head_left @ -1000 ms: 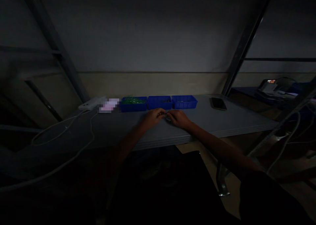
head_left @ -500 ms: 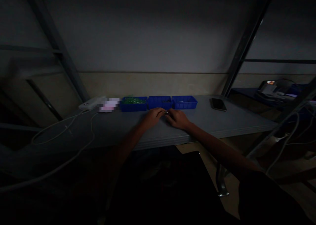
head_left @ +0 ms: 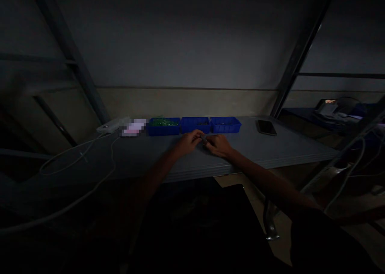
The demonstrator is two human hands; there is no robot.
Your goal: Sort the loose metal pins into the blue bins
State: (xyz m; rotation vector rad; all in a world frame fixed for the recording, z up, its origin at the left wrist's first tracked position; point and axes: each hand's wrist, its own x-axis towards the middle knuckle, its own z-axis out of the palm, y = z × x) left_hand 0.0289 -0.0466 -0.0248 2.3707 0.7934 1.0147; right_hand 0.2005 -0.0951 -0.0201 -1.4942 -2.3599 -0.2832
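Observation:
Over the grey tabletop, my left hand (head_left: 189,141) and my right hand (head_left: 219,145) meet with fingers pinched on a small dark grey piece (head_left: 203,138). Its kind is too small and dim to make out. Just beyond the hands stands the middle blue bin (head_left: 192,125), with a few small dark parts at its right side. The left blue bin (head_left: 164,130) holds green plastic bags or film (head_left: 162,122). In the right blue bin (head_left: 226,127) lies something thin that I cannot identify.
A phone (head_left: 266,127) lies on the table (head_left: 246,157) at the right. To the left are a white power strip or box (head_left: 110,126), a blurred-out paper (head_left: 134,128) and a looping white cable (head_left: 112,157). Metal posts (head_left: 290,67) frame the table.
My hands have drawn slightly apart, and more of the small grey piece shows between the fingertips. The bins and phone stay in place.

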